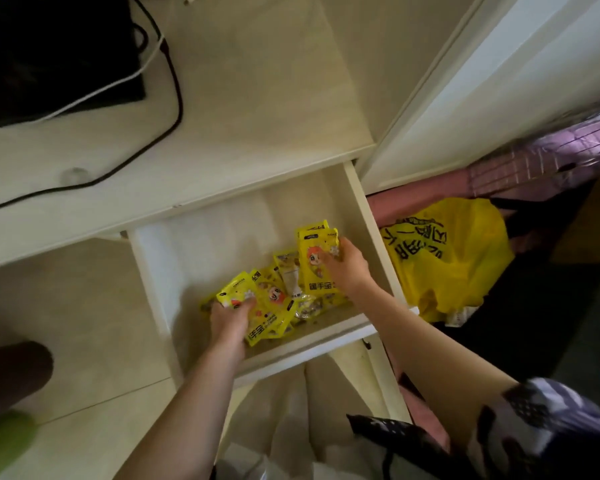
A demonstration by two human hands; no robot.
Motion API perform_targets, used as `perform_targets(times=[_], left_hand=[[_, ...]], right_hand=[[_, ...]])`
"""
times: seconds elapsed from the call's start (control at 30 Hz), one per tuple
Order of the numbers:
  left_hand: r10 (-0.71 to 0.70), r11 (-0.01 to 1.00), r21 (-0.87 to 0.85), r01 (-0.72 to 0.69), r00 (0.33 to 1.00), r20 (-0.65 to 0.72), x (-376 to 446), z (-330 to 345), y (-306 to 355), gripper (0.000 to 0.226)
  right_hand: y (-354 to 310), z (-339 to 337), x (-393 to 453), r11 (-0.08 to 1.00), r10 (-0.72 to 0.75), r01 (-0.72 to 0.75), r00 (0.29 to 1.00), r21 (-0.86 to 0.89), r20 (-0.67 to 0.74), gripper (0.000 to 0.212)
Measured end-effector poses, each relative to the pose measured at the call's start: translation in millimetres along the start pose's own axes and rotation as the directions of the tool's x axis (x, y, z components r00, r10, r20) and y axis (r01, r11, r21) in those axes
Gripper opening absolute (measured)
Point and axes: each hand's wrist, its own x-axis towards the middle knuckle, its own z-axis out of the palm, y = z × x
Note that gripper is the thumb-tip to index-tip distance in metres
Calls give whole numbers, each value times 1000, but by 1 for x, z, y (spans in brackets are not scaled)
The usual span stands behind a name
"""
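A white drawer (374,223) stands pulled out below the desk top. Several yellow snack packets (291,289) lie in its front half. My left hand (230,320) reaches in and grips packets (236,294) at the left of the pile, fingers curled over their top edge. My right hand (347,268) holds an upright yellow packet (314,261) with a cartoon face near the drawer's right wall, thumb and fingers pinching its right edge. The rear half of the drawer shows bare white bottom.
A white desk top (222,116) carries a black device (56,53) with black and white cables. A yellow plastic bag (454,258) lies right of the drawer, beside pink fabric. A white door panel (482,81) stands at upper right. Pale floor tiles (84,323) lie left.
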Motion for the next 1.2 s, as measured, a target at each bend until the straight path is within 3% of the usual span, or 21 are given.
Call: perform_targets(times=[0.17, 0.27, 0.43, 0.63, 0.9, 1.2], left_hand=[[121, 953, 273, -131, 991, 54, -34, -8, 38, 21], [168, 887, 425, -178, 984, 63, -35, -12, 49, 27], [211, 827, 531, -184, 977, 10, -40, -23, 61, 39], [280, 832, 498, -244, 960, 2, -48, -36, 67, 28], [428, 826, 424, -371, 903, -44, -89, -45, 60, 22], [534, 812, 374, -449, 830, -163, -145, -71, 15, 25]], right_hand=[[-3, -3, 18, 995, 12, -13, 1000, -94, -14, 39], [-1, -10, 25, 976, 37, -48, 998, -212, -58, 40], [5, -20, 23, 946, 105, -117, 993, -301, -55, 36], [4, -29, 3, 929, 61, -55, 998, -365, 6, 33], [-6, -28, -32, 857, -138, 181, 983, -483, 123, 33], [-26, 11, -75, 618, -330, 491, 871, -613, 364, 40]])
